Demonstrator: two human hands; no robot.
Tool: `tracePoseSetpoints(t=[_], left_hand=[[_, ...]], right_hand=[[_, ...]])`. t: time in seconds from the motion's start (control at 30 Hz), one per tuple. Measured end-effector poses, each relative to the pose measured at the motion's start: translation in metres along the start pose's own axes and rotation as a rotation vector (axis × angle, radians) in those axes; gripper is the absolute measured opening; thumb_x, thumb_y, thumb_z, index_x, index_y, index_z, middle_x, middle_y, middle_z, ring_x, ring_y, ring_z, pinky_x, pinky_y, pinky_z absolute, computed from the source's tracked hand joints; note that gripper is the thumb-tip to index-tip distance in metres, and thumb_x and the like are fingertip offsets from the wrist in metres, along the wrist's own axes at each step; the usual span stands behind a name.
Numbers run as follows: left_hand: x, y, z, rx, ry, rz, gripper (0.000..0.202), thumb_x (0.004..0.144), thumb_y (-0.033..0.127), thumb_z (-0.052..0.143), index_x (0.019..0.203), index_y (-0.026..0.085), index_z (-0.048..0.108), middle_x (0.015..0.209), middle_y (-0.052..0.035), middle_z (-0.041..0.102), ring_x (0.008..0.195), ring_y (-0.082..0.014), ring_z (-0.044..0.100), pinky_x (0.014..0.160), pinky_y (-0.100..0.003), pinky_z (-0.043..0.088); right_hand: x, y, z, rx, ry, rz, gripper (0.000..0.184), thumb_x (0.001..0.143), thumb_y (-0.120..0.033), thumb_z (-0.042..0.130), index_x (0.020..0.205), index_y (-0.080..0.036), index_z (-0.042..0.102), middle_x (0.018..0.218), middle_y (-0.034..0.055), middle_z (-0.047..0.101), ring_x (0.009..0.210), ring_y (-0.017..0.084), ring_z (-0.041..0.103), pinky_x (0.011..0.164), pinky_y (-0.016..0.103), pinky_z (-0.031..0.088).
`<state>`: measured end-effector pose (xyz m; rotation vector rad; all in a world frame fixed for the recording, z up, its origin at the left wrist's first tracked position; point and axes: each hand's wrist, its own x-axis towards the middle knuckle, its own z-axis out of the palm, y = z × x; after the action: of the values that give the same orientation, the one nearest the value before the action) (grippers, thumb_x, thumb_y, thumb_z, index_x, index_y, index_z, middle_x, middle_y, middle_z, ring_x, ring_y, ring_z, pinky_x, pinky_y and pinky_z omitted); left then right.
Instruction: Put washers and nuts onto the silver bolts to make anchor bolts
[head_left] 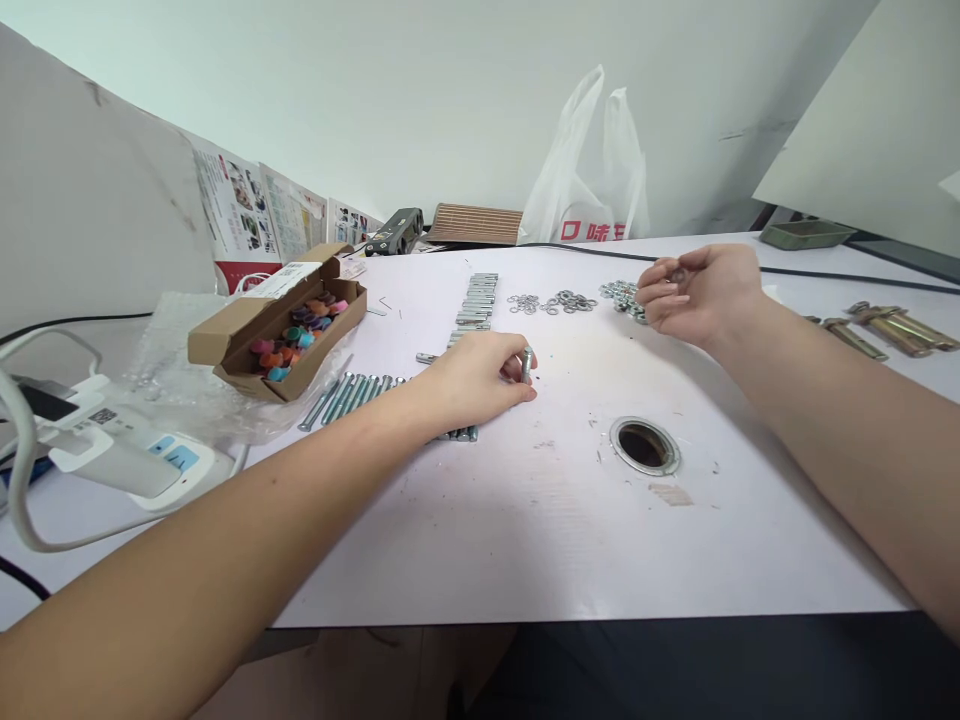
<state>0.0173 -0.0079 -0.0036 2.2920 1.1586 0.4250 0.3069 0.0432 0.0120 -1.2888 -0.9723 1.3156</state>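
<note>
My left hand (480, 378) rests on the white table (525, 530), fingers closed round a short metal bolt (526, 362) held upright. Beneath and left of it lies a row of long bolts (352, 393). Beyond it is a column of metal sleeves (477, 300). My right hand (701, 292) hovers above the table at the back right, fingers pinched on a small metal part (679, 274), perhaps a nut or washer. It sits just right of a pile of nuts (622, 297). Washers (559, 302) lie scattered left of that pile.
An open cardboard box of coloured caps (289, 335) stands at the left on plastic wrap. A power strip (127, 455) with cables lies at the far left. A round cable hole (645, 446) is in the table. Brass anchor bolts (892, 328) lie at the right. A white plastic bag (589, 190) stands at the back.
</note>
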Motion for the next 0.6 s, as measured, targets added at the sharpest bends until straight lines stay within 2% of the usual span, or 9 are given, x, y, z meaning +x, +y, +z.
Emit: tracePoseSetpoints(t=[0.1, 0.2, 0.27, 0.37, 0.43, 0.53, 0.6], left_hand=[[-0.001, 0.002, -0.001, 0.004, 0.013, -0.002, 0.035, 0.077, 0.036, 0.067, 0.111, 0.023, 0.066, 0.097, -0.0027, 0.073, 0.091, -0.0207, 0.065, 0.079, -0.036, 0.05], [-0.004, 0.004, -0.01, -0.032, 0.025, 0.029, 0.049, 0.075, 0.035, 0.069, 0.122, 0.024, 0.062, 0.113, -0.0058, 0.071, 0.105, -0.0228, 0.063, 0.089, -0.037, 0.051], [-0.008, 0.005, -0.023, -0.03, -0.001, 0.085, 0.051, 0.074, 0.026, 0.065, 0.125, 0.023, 0.062, 0.123, -0.0071, 0.067, 0.112, -0.0234, 0.061, 0.093, -0.036, 0.05], [-0.013, 0.004, -0.048, 0.081, -0.157, 0.139, 0.055, 0.07, 0.014, 0.055, 0.124, 0.023, 0.063, 0.134, -0.0061, 0.062, 0.12, -0.0253, 0.057, 0.096, -0.036, 0.049], [-0.014, 0.0, -0.06, 0.17, -0.141, 0.158, 0.053, 0.07, 0.012, 0.05, 0.12, 0.024, 0.064, 0.145, -0.0059, 0.052, 0.127, -0.0272, 0.051, 0.097, -0.036, 0.048], [-0.013, -0.007, -0.068, 0.284, -0.108, 0.16, 0.05, 0.072, 0.013, 0.047, 0.118, 0.022, 0.064, 0.142, -0.0078, 0.052, 0.131, -0.0283, 0.047, 0.105, -0.04, 0.043], [-0.011, -0.011, -0.066, 0.327, -0.128, 0.142, 0.05, 0.073, 0.015, 0.047, 0.119, 0.021, 0.063, 0.135, -0.009, 0.055, 0.129, -0.0288, 0.047, 0.107, -0.041, 0.041]], right_hand=[[-0.005, -0.004, -0.009, -0.013, -0.05, 0.047, 0.019, 0.079, -0.025, 0.044, 0.063, -0.025, 0.033, 0.062, 0.001, 0.027, 0.054, 0.016, 0.011, 0.046, 0.031, 0.012], [-0.008, -0.004, 0.002, 0.017, -0.123, 0.093, 0.027, 0.082, -0.026, 0.052, 0.064, -0.024, 0.032, 0.061, -0.0027, 0.02, 0.055, 0.013, 0.006, 0.043, 0.028, 0.007], [-0.012, -0.002, 0.016, 0.052, -0.176, 0.131, 0.032, 0.085, -0.029, 0.056, 0.065, -0.023, 0.032, 0.062, -0.0047, 0.016, 0.055, 0.011, 0.005, 0.041, 0.025, 0.005], [-0.022, 0.0, 0.035, 0.043, -0.229, 0.151, 0.036, 0.088, -0.034, 0.059, 0.066, -0.022, 0.033, 0.063, -0.0056, 0.011, 0.054, 0.01, 0.004, 0.039, 0.024, 0.005], [-0.028, 0.002, 0.043, 0.014, -0.256, 0.129, 0.037, 0.089, -0.035, 0.058, 0.066, -0.022, 0.033, 0.064, -0.0053, 0.01, 0.054, 0.01, 0.005, 0.038, 0.024, 0.007], [-0.032, 0.004, 0.047, -0.042, -0.275, 0.098, 0.037, 0.089, -0.036, 0.057, 0.066, -0.022, 0.032, 0.064, -0.0048, 0.01, 0.053, 0.01, 0.006, 0.038, 0.025, 0.008], [-0.034, 0.007, 0.048, -0.105, -0.298, 0.08, 0.035, 0.089, -0.037, 0.057, 0.067, -0.022, 0.033, 0.063, -0.0051, 0.011, 0.053, 0.01, 0.006, 0.04, 0.026, 0.007]])
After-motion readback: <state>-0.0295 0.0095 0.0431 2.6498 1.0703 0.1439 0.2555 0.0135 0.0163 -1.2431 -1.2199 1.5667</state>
